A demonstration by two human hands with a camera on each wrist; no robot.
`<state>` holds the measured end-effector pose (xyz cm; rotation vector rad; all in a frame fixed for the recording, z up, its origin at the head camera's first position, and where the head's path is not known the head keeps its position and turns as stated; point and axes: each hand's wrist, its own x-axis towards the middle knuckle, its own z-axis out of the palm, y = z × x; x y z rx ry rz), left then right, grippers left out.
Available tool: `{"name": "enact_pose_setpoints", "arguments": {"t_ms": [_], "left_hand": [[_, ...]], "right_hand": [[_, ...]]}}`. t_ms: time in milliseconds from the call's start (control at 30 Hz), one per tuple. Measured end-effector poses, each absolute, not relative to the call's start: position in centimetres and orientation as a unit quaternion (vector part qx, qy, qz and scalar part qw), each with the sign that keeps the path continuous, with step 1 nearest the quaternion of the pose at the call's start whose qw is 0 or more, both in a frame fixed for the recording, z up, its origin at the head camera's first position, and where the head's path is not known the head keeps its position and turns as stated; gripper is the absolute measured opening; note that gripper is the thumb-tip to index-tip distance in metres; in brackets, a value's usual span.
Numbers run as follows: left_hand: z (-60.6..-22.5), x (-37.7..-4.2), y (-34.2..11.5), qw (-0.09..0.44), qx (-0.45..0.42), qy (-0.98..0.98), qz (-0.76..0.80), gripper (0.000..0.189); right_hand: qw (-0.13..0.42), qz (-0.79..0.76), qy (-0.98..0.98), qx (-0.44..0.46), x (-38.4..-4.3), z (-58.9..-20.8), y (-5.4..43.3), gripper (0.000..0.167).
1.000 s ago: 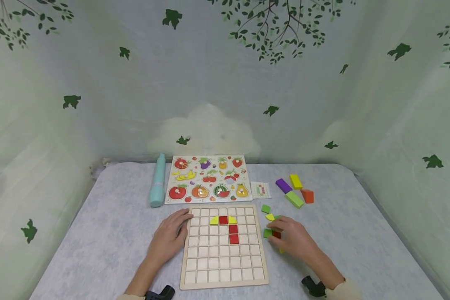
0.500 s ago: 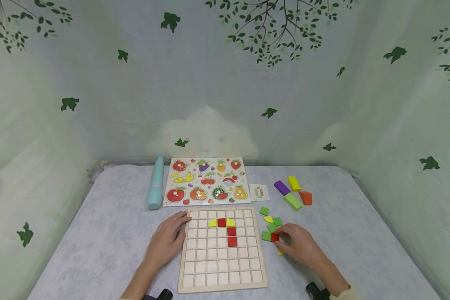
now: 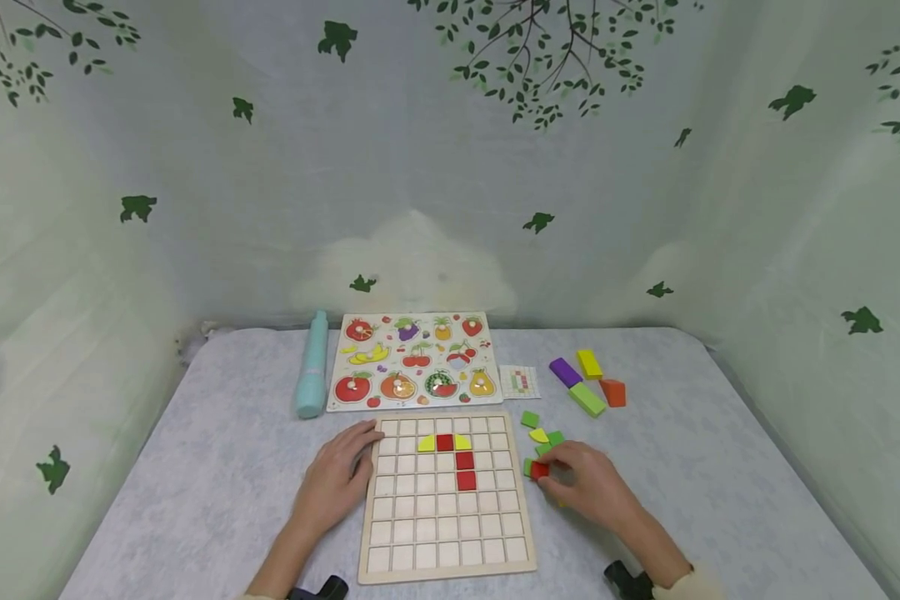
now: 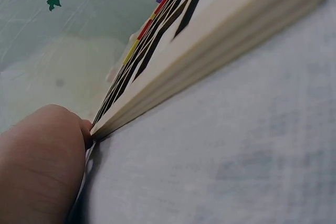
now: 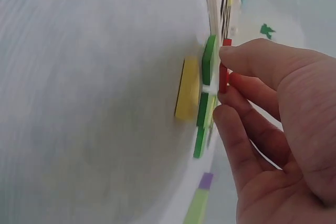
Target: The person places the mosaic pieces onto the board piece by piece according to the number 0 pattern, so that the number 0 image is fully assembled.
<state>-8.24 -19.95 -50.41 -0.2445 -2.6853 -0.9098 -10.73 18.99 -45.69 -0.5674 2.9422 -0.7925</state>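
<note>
My right hand [image 3: 596,487] pinches a red square tile [image 3: 539,470] between thumb and fingers, just right of the wooden grid board [image 3: 522,557]. In the right wrist view, that red tile [image 5: 223,80] stands off the cloth, close to green tiles [image 5: 208,61] and a yellow tile [image 5: 189,90]. Yellow rounded tiles [image 3: 427,444] and red square tiles [image 3: 466,481] sit in cells of the board's upper part. The left hand [image 3: 333,473] rests against the board's left edge, its fingers fairly straight. Only part of that hand [image 4: 42,166] shows in the left wrist view.
Behind the board lie a fruit puzzle [image 3: 420,398], a small pattern card [image 3: 520,382] and a teal bottle-shaped object [image 3: 312,375]. Purple [image 3: 566,372], yellow [image 3: 589,364], light green [image 3: 587,399] and orange blocks [image 3: 613,392] lie at the back right. Loose green tiles [image 3: 530,419] are nearer.
My right hand has taken hold of the red tile among the loose tiles and shifted it slightly left, over part of a green tile. The left hand has stayed at the board's edge.
</note>
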Motion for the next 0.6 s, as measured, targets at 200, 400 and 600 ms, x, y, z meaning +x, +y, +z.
{"name": "enact_pose_setpoints", "arguments": {"t_ms": [200, 400, 600], "left_hand": [[-50.4, -8.1, -19.8, 0.144, -0.083, -0.934, -0.315, 0.032], [-50.4, -8.1, -19.9, 0.149, -0.084, -0.934, -0.314, 0.032], [-50.4, -8.3, -19.9, 0.145, -0.082, -0.934, -0.316, 0.032]], "right_hand": [[0.017, -0.270, 0.940, -0.208, -10.1, -45.9, 17.3, 0.021], [0.024, -0.287, 0.927, -0.240, -9.4, -45.7, 15.1, 0.021], [0.037, -0.289, 0.920, -0.261, -9.1, -45.7, 13.1, 0.019]]}}
